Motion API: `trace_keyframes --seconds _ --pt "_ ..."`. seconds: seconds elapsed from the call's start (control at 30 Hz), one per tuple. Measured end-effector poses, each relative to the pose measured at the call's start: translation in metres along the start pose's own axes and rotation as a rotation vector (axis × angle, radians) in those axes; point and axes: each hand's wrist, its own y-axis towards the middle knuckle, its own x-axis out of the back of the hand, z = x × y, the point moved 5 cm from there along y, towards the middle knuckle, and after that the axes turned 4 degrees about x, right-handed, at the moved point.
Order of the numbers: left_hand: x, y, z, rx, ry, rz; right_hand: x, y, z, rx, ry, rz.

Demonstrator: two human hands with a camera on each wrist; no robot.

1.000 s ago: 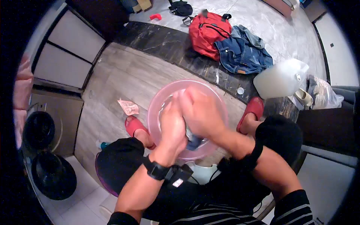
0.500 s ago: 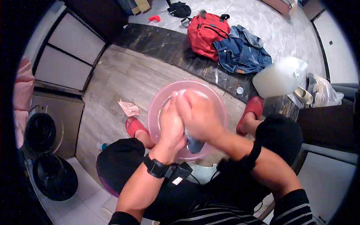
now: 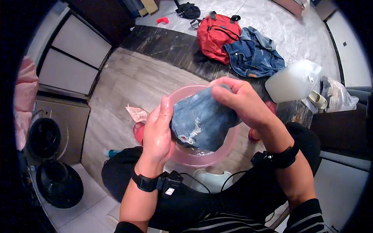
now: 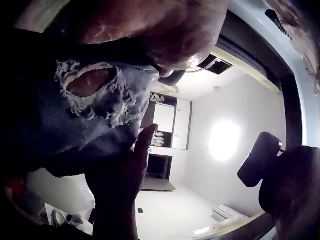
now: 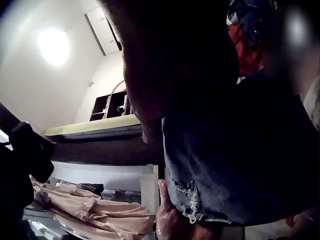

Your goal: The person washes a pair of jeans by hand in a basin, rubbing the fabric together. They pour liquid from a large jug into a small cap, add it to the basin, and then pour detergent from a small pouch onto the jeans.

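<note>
A wet blue denim cloth [image 3: 204, 118] with a frayed white rip is held up between both hands, over a pink basin [image 3: 182, 157] with water in it. My left hand [image 3: 158, 134] holds its left side, thumb upright and the other fingers hidden behind the fabric. Skin shows through the ragged hole in the denim cloth [image 4: 47, 110] in the left wrist view. At the upper right edge, my right hand [image 3: 244, 101] pinches the fabric between thumb and fingers. The right wrist view shows the denim cloth [image 5: 225, 165] mostly in shadow.
Beyond the basin lie a red backpack [image 3: 217, 37], a denim garment [image 3: 256, 56] and a translucent jug [image 3: 291, 83]. A pale stool [image 3: 210, 180] stands between the knees. A pink paper [image 3: 136, 113] lies by the left slipper; black-doored washers [image 3: 44, 138] line the left.
Both hands were close together over the basin, rubbing, with the denim bunched under them. Now they have risen and moved apart, and the denim is spread open between them, showing the frayed rip.
</note>
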Motion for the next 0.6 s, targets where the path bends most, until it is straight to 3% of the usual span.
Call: trace_keyframes --seconds 0.1,0.2,0.33,0.43,0.57,0.6 --pt "-0.002 -0.002 -0.001 -0.019 0.005 0.035 -0.012 -0.010 0.009 -0.099 0.105 0.174" --pt "-0.008 -0.003 -0.002 -0.010 0.008 0.004 -0.011 -0.009 0.007 -0.001 0.046 0.232" --pt "-0.008 -0.002 0.002 0.033 0.100 0.106 -0.008 -0.007 0.003 -0.034 0.052 0.166" --pt "0.006 0.002 0.019 0.167 0.389 0.171 -0.010 -0.008 0.001 -0.053 0.202 0.102" --pt "0.010 0.004 0.023 0.117 0.578 0.142 -0.007 -0.008 -0.003 -0.085 0.267 0.020" --pt "0.008 0.005 0.025 0.084 0.493 0.137 -0.005 -0.007 -0.005 -0.096 0.249 -0.008"
